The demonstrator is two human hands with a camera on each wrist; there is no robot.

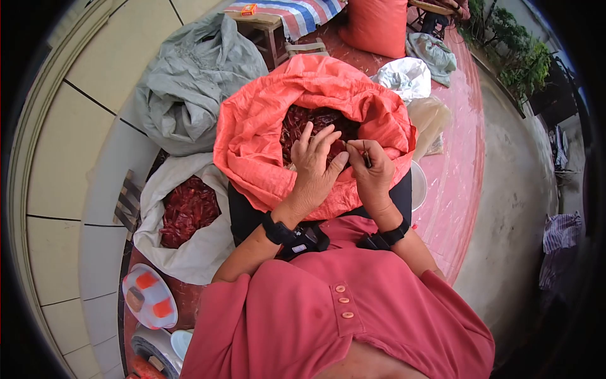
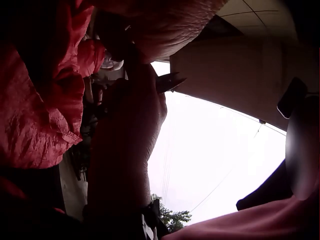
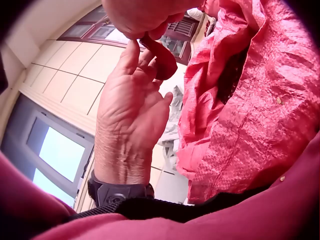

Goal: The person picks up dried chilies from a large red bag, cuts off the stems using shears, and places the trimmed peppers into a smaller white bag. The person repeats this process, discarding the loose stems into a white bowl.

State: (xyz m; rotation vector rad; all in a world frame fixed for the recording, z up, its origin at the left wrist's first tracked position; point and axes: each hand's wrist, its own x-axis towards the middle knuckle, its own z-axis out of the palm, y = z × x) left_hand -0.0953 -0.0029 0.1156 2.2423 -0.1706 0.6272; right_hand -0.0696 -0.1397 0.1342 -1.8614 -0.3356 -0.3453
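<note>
A dark red dried chili pepper (image 3: 165, 59) is between the two hands, its curved body hanging past the fingers. My left hand (image 1: 314, 165) pinches it between thumb and fingers, the other fingers spread over the bag mouth. Close beside the left thumb, my right hand (image 1: 374, 172) grips a small dark pointed tool (image 1: 367, 158); the tool's pointed end (image 2: 170, 82) sticks out of that hand in the left wrist view. Its working end is hidden by the fingers. Below both hands is an open red woven bag (image 1: 252, 136) with rolled-down edges, holding dried chilies (image 1: 322, 117).
At the left stands a white sack (image 1: 154, 215) of dried chilies (image 1: 189, 211), with a grey sack (image 1: 196, 82) behind it. A patterned basin (image 1: 150, 295) is at lower left. A full red sack (image 1: 375, 28) stands at the back; a white bowl (image 1: 418, 185) sits right of the bag.
</note>
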